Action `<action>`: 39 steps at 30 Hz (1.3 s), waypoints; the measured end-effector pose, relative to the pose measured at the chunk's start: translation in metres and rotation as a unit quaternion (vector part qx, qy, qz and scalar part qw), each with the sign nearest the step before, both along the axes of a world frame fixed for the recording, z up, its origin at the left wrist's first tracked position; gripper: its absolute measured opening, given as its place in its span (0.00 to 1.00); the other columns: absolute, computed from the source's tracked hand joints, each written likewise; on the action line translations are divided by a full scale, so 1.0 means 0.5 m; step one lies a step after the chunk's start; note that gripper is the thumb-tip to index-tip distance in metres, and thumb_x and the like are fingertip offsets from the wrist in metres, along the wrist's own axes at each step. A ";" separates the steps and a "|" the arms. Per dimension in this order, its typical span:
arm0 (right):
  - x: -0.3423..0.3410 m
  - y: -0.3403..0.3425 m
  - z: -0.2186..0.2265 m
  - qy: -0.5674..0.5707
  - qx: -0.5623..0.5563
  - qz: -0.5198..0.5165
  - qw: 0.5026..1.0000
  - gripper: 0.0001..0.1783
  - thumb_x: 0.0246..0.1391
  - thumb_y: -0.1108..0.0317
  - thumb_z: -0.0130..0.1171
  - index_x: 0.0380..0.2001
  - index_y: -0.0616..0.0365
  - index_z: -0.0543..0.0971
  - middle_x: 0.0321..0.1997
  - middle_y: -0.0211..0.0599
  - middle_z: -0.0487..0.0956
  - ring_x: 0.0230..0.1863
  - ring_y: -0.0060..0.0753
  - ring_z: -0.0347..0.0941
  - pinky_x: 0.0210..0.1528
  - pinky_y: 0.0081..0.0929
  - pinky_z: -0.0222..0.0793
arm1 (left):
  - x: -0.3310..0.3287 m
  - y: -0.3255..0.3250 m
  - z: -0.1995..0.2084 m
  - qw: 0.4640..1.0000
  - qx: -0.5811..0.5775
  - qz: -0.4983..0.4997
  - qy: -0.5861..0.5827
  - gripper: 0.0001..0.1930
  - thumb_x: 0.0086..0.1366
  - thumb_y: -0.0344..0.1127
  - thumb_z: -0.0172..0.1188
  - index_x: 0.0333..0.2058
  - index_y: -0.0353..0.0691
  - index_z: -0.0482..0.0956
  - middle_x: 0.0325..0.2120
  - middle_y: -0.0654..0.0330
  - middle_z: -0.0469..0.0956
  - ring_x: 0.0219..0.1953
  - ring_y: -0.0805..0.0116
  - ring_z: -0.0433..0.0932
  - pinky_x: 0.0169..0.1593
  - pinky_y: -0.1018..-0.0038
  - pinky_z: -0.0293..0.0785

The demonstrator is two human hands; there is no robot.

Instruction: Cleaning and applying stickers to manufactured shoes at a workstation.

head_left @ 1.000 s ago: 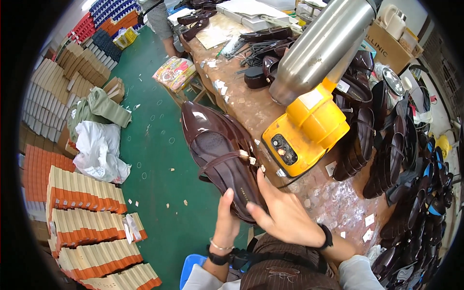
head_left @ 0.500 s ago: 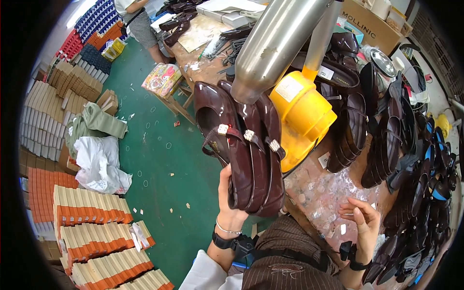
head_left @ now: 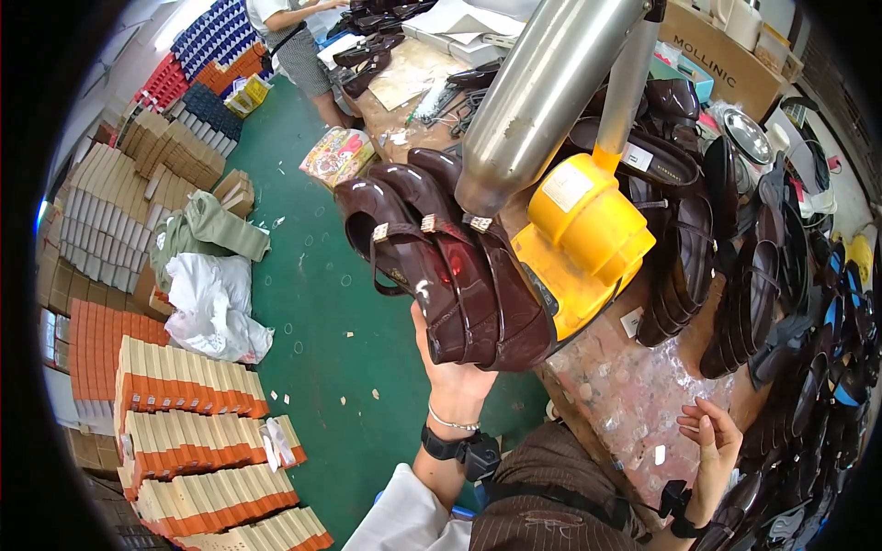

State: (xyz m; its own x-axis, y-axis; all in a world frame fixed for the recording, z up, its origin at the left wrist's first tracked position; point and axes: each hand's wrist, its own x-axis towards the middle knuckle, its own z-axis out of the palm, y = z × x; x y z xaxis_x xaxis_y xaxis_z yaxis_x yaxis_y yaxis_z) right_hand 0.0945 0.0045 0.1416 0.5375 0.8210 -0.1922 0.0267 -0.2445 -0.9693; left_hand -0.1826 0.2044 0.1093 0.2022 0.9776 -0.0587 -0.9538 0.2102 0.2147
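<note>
My left hand (head_left: 459, 384) grips the heel ends of several nested patent mary jane shoes (head_left: 459, 298), dark burgundy with straps and jewelled buckles. Their toes point up and to the left, and a red glow shows on the glossy surface. Close over the rightmost shoe hangs the metal nozzle of a hot-air blower (head_left: 537, 101), which has a yellow body (head_left: 597, 230). Part of my left fingers is hidden behind the shoes. My right hand (head_left: 712, 439) hovers above the worktable (head_left: 634, 404), its fingers loosely apart with nothing in them.
More dark shoes (head_left: 680, 257) stand in rows and piles on the right. A cardboard box (head_left: 726, 64) is at the back right. On the left, stacked shoeboxes (head_left: 184, 376) and a white plastic bag (head_left: 216, 308) rest on the green floor. Another person (head_left: 299, 55) stands beyond the table.
The shoes in my left hand have swung left and tilted over, heels rising toward the blower's yellow body. My right hand stays empty above the table. The whole view has shifted slightly.
</note>
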 end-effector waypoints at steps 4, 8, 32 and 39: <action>0.011 -0.016 -0.012 -0.017 -0.011 -0.012 1.000 0.18 0.63 0.64 0.55 0.48 0.68 0.77 0.41 0.46 0.82 0.40 0.34 0.80 0.44 0.27 0.76 | 0.006 0.006 -0.016 0.999 0.001 0.030 -0.023 0.29 0.69 0.57 0.44 0.61 0.46 0.67 0.58 0.57 0.71 0.59 0.55 0.70 0.63 0.54 0.64; 0.019 -0.022 -0.019 -0.027 -0.013 -0.018 0.999 0.17 0.63 0.66 0.54 0.48 0.68 0.77 0.40 0.45 0.81 0.39 0.33 0.79 0.44 0.26 0.76 | 0.000 -0.007 -0.016 0.998 0.012 0.043 -0.034 0.26 0.68 0.54 0.48 0.57 0.44 0.71 0.55 0.57 0.74 0.56 0.55 0.72 0.62 0.54 0.65; 0.418 0.135 -0.189 0.184 -0.192 -0.123 0.956 0.23 0.51 0.58 0.57 0.43 0.67 0.74 0.44 0.48 0.77 0.48 0.50 0.72 0.51 0.55 0.67 | 0.029 -0.257 -0.074 0.721 0.002 -0.398 0.568 0.25 0.55 0.34 0.67 0.49 0.29 0.72 0.32 0.61 0.78 0.33 0.74 0.75 0.39 0.76 0.72; 0.420 0.029 -0.091 0.229 0.013 -0.132 0.964 0.17 0.54 0.79 0.46 0.47 0.63 0.75 0.44 0.43 0.80 0.35 0.36 0.79 0.34 0.41 0.78 | 0.338 -0.148 -0.069 0.744 0.205 -0.422 0.475 0.24 0.61 0.39 0.63 0.51 0.27 0.72 0.44 0.56 0.78 0.46 0.71 0.75 0.53 0.73 0.70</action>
